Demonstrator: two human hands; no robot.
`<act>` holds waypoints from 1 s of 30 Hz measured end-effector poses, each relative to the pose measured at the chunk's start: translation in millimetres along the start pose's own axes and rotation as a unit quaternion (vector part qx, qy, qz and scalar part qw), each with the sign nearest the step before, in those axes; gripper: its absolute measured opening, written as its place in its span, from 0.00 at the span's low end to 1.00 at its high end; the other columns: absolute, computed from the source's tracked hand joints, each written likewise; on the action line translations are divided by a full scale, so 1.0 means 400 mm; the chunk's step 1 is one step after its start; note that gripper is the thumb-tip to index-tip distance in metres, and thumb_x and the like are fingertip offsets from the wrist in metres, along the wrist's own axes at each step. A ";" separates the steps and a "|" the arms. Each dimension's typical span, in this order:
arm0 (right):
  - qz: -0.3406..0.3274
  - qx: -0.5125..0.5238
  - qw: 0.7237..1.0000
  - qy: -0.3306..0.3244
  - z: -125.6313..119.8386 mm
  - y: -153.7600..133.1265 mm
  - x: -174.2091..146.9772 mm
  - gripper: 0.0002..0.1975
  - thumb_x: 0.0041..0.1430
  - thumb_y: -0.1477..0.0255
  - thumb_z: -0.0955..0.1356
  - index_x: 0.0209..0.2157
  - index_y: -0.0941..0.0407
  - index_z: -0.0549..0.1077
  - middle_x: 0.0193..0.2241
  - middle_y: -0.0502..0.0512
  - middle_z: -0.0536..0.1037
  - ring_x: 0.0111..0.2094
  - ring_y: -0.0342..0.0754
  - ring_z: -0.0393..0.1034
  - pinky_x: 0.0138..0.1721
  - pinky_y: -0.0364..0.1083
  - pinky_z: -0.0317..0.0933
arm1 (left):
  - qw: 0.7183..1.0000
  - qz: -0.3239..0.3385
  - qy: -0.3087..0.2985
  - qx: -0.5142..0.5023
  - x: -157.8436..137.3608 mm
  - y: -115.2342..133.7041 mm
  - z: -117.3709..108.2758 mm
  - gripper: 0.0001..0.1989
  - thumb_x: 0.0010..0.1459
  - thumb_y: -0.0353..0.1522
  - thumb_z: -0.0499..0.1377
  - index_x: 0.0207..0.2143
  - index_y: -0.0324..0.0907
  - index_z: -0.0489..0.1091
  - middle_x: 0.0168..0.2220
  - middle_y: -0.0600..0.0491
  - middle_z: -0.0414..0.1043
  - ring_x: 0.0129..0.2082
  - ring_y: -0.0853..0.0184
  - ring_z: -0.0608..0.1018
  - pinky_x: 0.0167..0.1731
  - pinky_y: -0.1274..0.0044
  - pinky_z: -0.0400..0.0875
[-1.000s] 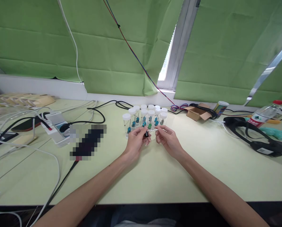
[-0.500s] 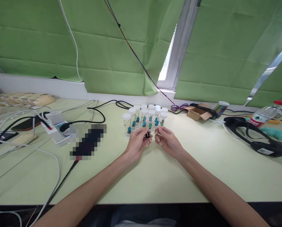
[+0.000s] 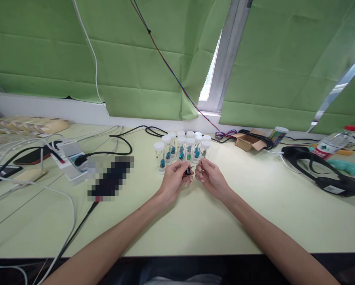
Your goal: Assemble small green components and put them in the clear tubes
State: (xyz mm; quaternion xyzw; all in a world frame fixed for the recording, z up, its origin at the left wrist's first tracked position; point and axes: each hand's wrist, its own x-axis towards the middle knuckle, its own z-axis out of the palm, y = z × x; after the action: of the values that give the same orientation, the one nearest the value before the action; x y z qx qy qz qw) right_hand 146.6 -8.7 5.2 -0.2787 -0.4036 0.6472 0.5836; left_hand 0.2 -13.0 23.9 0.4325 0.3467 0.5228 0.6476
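Between thumb and fingers, my left hand [image 3: 174,180] pinches a small black component [image 3: 188,171] with pale marking, perhaps a capacitor. A thin wire lead [image 3: 194,166] runs from it towards my right hand [image 3: 211,178], whose thumb and forefinger are pressed together at the lead's far end. The exact grip there is too small to see well. Just beyond my hands stands a cluster of several clear tubes with white caps [image 3: 159,146]. Blue parts with wire legs [image 3: 162,162] show inside them, and one tube holds a green part [image 3: 189,157]. My fingers cover the lower front of some tubes.
Left lie a white power strip [image 3: 66,152], tangled cables and a blurred dark device [image 3: 112,178]. Behind on the right are an open cardboard box [image 3: 249,141], a can [image 3: 278,136], a plastic bottle [image 3: 332,142] and a black headset [image 3: 323,180]. Green blinds hang behind.
The black component has shifted slightly right and tilted in my left fingers. My right hand has barely moved, its fingers still pinched. The tubes stay in place.
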 end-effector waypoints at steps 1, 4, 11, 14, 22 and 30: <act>-0.001 0.005 1.000 0.004 0.001 0.002 0.000 0.18 0.53 0.57 0.74 0.29 0.56 0.70 0.22 0.45 0.65 0.21 0.38 0.58 0.23 0.42 0.54 | 1.000 0.003 0.001 0.005 -0.001 -0.001 0.001 0.14 0.52 0.40 0.67 0.27 0.38 0.70 0.24 0.53 0.70 0.19 0.73 0.72 0.16 0.81 0.61; -0.009 0.019 1.000 0.022 0.007 0.004 -0.002 0.17 0.53 0.59 0.75 0.27 0.56 0.70 0.21 0.45 0.64 0.20 0.38 0.57 0.22 0.41 0.53 | 1.000 0.014 0.007 0.023 -0.002 -0.001 0.003 0.14 0.52 0.40 0.66 0.26 0.38 0.70 0.24 0.53 0.69 0.18 0.73 0.72 0.16 0.81 0.61; -0.035 -0.011 0.997 0.065 0.023 0.005 -0.009 0.19 0.51 0.57 0.75 0.25 0.57 0.69 0.20 0.45 0.66 0.18 0.37 0.58 0.19 0.41 0.53 | 0.998 0.031 0.013 0.050 0.000 -0.004 0.000 0.15 0.53 0.41 0.65 0.26 0.38 0.70 0.24 0.53 0.70 0.18 0.72 0.72 0.16 0.80 0.62; -0.052 -0.030 0.995 0.080 0.025 0.006 -0.009 0.19 0.51 0.56 0.75 0.26 0.57 0.70 0.18 0.45 0.67 0.17 0.38 0.59 0.18 0.41 0.54 | 0.998 0.038 0.010 0.055 0.001 -0.004 0.000 0.15 0.53 0.41 0.65 0.26 0.38 0.70 0.23 0.53 0.69 0.18 0.72 0.72 0.16 0.80 0.61; -0.062 -0.031 0.994 0.085 0.024 0.010 -0.010 0.18 0.51 0.58 0.75 0.27 0.57 0.71 0.18 0.45 0.69 0.16 0.37 0.61 0.17 0.40 0.56 | 0.997 0.049 0.009 0.055 -0.002 -0.003 0.000 0.16 0.53 0.42 0.65 0.25 0.38 0.70 0.23 0.53 0.70 0.17 0.73 0.71 0.16 0.80 0.62; -0.052 -0.038 0.995 0.082 0.025 0.007 -0.011 0.17 0.51 0.59 0.76 0.30 0.57 0.72 0.18 0.46 0.71 0.17 0.39 0.63 0.19 0.40 0.58 | 0.997 0.052 0.024 0.051 0.001 -0.001 0.000 0.17 0.52 0.42 0.66 0.25 0.38 0.69 0.23 0.53 0.70 0.17 0.73 0.72 0.15 0.80 0.61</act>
State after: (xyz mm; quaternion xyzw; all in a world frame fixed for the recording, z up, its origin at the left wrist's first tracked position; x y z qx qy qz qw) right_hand 137.5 -15.0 7.7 -0.3315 -0.3922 0.5751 0.6368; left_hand 0.4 -12.5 23.5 0.4701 0.3656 0.5472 0.5881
